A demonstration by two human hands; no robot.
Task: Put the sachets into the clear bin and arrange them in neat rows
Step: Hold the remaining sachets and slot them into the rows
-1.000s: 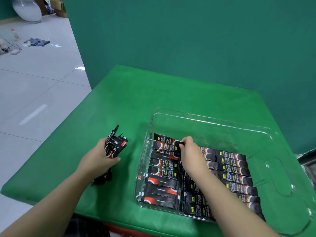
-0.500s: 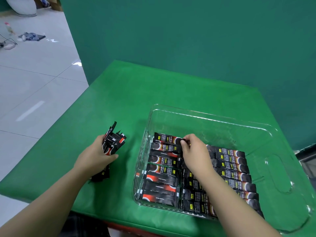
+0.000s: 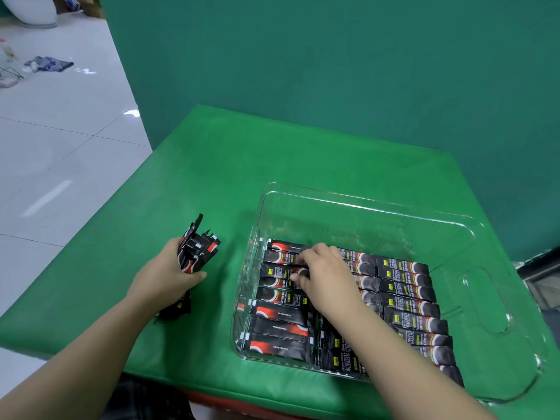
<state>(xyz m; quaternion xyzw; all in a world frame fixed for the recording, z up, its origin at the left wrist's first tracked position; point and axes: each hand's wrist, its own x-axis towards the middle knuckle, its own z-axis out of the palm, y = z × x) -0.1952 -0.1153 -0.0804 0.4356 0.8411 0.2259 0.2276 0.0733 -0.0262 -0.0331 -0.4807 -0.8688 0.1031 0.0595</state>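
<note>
In the head view, a clear bin (image 3: pixel 378 207) sits on the green-covered surface (image 3: pixel 212 165), toward its right and near edge. Black coffee sachets lie flat inside it in three side-by-side columns: the left column (image 3: pixel 280 325) runs from the near wall up toward the middle, the right column (image 3: pixel 409 304) does likewise, and the middle one is largely hidden under the forearm. The far part of the bin floor is bare.

The right hand (image 3: pixel 327 277) reaches into the bin over the far end of the left and middle columns. Its fingers are curled down, with the fingertips (image 3: pixel 298 275) on the top sachets there; it seems to be nudging or pinching one sachet, but which of the two I cannot tell. The left hand (image 3: pixel 165 275) rests on the surface just left of the bin, fingers wrapped around a bundle of sachets (image 3: pixel 197 250) that fans out above the fist.

The step in hand looks like squaring a freshly laid sachet into its row. Next would likely be drawing another sachet from the bundle and laying it parallel, just beyond the last one, edges flush.
</note>
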